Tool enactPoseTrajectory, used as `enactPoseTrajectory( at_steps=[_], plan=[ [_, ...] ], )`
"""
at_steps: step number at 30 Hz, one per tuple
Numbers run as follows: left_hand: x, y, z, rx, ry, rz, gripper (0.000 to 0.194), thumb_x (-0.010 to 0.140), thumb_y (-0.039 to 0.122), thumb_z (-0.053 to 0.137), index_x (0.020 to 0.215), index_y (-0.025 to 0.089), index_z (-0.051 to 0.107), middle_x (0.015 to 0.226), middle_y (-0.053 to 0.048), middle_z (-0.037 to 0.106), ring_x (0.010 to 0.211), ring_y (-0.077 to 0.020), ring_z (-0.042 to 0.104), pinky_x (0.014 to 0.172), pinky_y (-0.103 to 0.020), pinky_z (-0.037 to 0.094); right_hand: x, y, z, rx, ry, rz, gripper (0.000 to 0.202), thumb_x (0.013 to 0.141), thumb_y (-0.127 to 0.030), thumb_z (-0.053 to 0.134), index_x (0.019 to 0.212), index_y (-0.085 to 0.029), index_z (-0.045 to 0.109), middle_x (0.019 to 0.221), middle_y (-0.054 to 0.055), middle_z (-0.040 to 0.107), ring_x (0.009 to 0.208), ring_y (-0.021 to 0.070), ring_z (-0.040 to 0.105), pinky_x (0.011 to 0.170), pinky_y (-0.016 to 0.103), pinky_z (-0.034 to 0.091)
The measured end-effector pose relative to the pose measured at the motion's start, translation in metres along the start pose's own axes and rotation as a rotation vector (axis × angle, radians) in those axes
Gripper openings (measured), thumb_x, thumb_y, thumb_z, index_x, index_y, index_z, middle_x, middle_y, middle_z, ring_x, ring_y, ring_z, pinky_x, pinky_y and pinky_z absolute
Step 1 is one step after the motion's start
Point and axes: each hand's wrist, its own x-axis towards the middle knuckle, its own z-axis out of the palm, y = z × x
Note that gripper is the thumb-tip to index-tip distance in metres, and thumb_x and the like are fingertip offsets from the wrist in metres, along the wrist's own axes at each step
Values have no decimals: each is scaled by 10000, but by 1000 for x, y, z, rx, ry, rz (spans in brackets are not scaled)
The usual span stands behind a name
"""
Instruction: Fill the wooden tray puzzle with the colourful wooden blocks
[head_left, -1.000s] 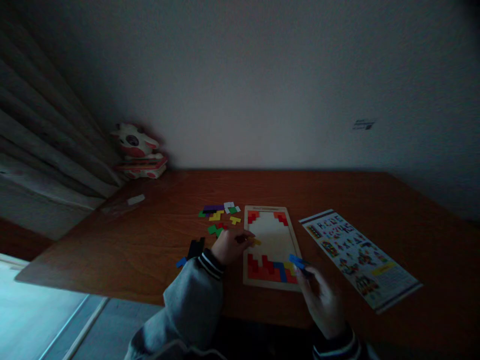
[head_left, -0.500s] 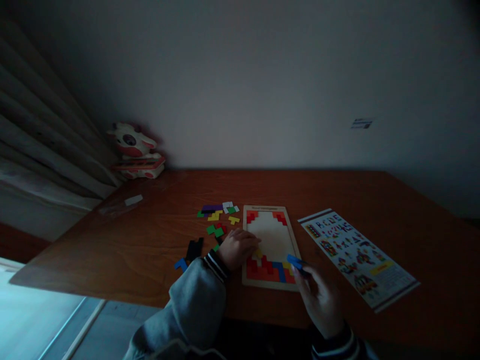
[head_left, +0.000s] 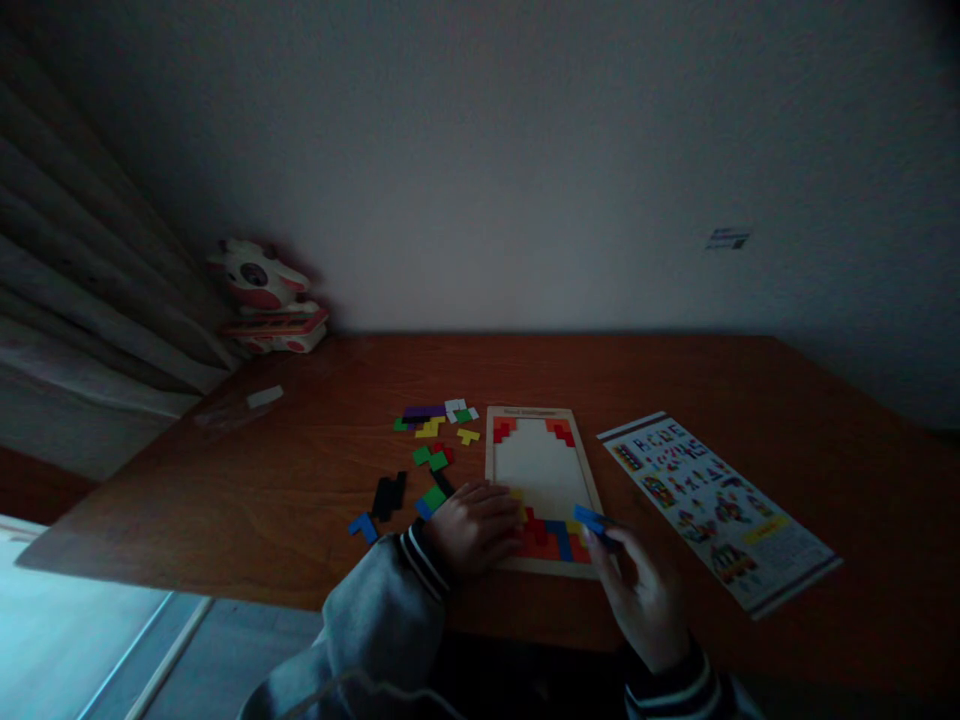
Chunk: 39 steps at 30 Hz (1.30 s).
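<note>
A wooden puzzle board (head_left: pixel 536 470) lies on the table, with red and orange pieces in its top corners and red, blue, yellow and orange pieces along its bottom. My left hand (head_left: pixel 476 525) rests over the board's lower left, fingers stretched out. A yellow piece (head_left: pixel 517 495) shows by its fingertips, and the pieces underneath are hidden. My right hand (head_left: pixel 645 590) pinches a blue puzzle piece (head_left: pixel 591 518) above the board's lower right edge.
Left of the board lie several loose pieces, among them a black piece (head_left: pixel 388 495), a blue piece (head_left: pixel 364 527) and a yellow piece (head_left: pixel 468 437). A printed pattern sheet (head_left: pixel 720 510) is at the right. A cow-shaped toy keyboard (head_left: pixel 274 325) stands at the back left.
My left hand has slid down toward the board's near left corner, uncovering green and blue pieces beside it. My right hand keeps the blue piece in nearly the same spot.
</note>
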Motion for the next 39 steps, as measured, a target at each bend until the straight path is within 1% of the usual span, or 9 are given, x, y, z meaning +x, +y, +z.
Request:
enactPoseTrajectory(
  at_steps=[5,11,17,21,25,31,35,37,39],
  plan=[
    [4,3,-4,26,-25,-19,353,984,409,491,1219,184,628,1201,-103,673,1140,-262,601,952,-419,511,1,-2,-1,23,-28,-9,56,898,-264,623,938,-228,639,873,45,736,742,184,722,675,270,588],
    [2,1,-2,91,-23,-33,317,983,410,494,1159,215,672,1200,-93,674,1202,-285,562,921,-431,516,3,-4,-1,25,-10,-18,60,893,-271,627,923,-222,645,844,43,733,707,178,717,654,259,590],
    [1,2,-2,104,-18,-35,318,984,411,488,1120,203,687,1202,-98,679,1177,-280,581,910,-421,509,2,-3,-1,2,-9,-20,82,894,-291,625,932,-223,651,850,50,739,714,187,721,659,272,593],
    [4,5,-6,73,-27,-1,344,980,429,489,1157,192,665,1181,-97,697,1123,-268,611,883,-413,508,1,-3,-1,1,-25,5,85,902,-295,616,944,-228,647,875,56,740,736,193,722,681,286,596],
    [4,5,-5,33,-4,39,410,970,459,504,1224,164,630,1144,-109,719,1081,-250,633,885,-402,502,1,-3,0,15,-50,6,68,905,-284,611,936,-230,640,863,51,734,738,193,719,676,289,595],
    [2,5,-3,-9,-4,39,447,958,463,523,1264,146,600,1175,-130,708,1060,-249,643,885,-389,510,1,-1,1,1,-41,-16,60,899,-275,625,937,-229,634,892,56,739,764,195,727,681,287,593],
    [2,6,-4,-42,-5,47,437,952,443,532,1278,157,593,1173,-122,713,1044,-244,652,869,-387,512,1,-2,1,7,-46,3,69,903,-290,615,929,-230,636,884,52,742,762,195,726,683,288,590],
    [1,6,-4,-52,-10,54,454,939,469,540,1276,171,596,1173,-120,713,1055,-246,649,881,-396,505,1,-2,1,6,-53,13,74,907,-296,610,932,-231,636,887,50,741,757,190,724,685,286,589],
    [0,6,-3,-64,-14,67,535,897,548,566,1276,172,597,1181,-127,708,1084,-264,638,909,-419,495,1,-2,1,-7,-58,15,73,911,-294,608,939,-233,635,892,53,739,757,188,720,686,289,587]
  ],
)
